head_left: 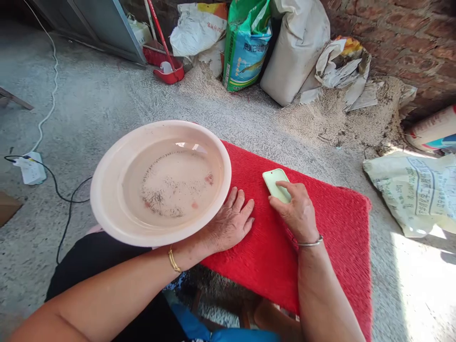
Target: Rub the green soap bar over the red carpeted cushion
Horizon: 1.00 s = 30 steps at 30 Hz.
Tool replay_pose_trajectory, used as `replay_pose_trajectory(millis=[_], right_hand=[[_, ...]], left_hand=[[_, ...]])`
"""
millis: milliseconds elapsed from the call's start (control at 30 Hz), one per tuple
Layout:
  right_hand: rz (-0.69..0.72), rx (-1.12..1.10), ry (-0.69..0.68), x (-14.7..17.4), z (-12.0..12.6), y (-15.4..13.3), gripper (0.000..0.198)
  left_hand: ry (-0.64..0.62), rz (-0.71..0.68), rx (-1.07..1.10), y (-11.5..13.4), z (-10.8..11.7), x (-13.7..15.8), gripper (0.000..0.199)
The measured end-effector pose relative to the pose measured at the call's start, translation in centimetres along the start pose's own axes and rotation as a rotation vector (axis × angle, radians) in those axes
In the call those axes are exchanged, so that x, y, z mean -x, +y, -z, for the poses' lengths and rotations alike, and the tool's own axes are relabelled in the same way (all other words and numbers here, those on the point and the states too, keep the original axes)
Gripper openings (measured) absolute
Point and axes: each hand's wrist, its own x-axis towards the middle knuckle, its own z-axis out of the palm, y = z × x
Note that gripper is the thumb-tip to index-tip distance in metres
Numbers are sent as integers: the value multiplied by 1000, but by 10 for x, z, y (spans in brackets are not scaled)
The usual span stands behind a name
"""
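Observation:
A red, plush cloth (335,228) is spread over a low table-like support in front of me. My left hand (233,221) lies flat on it, fingers spread, right beside the basin's rim. My right hand (297,209) grips a pale green scrub brush (278,183) from above, thumb on one side and fingers on the other. The brush rests on the cloth, and its underside is hidden. To the left, a wide, pale pink basin (110,194) holds water with dark specks and a few reddish bits at the bottom.
Sacks, among them a green and blue one (247,52) and a white one (297,52), stand by the brick wall with spilled grains around them. A red dustpan (173,73) is nearby. At left lie a power strip (32,168) and cables; at right, an empty-looking sack (416,190).

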Motion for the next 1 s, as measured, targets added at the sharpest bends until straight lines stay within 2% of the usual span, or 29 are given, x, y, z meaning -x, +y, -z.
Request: replay_pose_trajectory(millis=[67,133,233,300,367,500,567,700,767,833,933,1000], right_hand=[[-39,36,90,0,-2,0,38],[14,3,100,2,-4,-5,38],[176,-76,-40,7,-9,-15,37],[213,-59,-94,9,-10,-15,37],[145,4,-43,5,-8,-6,37],[-99,145,215,-7,3,20,37],[-96,106,242,-8,4,20,38],[131,-79,20,1,-8,-3,37],[166,-85,-39,4,-12,-8,36],[96,-46,-4,2,-11,-2,37],[-87,59,100,-5,-4,15,41],[-135,115,145,-7,-2,18,42]], left_hand=[[4,-3,-3,0,0,0,42],[10,-5,-1,0,0,0,42],[10,-1,15,0,0,0,41],[9,1,21,0,0,1,41],[12,-1,18,0,0,1,41],[11,-2,21,1,0,1,41],[12,2,28,1,0,1,42],[15,1,20,0,0,1,43],[16,-6,13,0,0,1,44],[11,-8,4,0,1,1,43],[6,-2,-5,1,1,1,42],[10,-2,-4,1,0,1,42]])
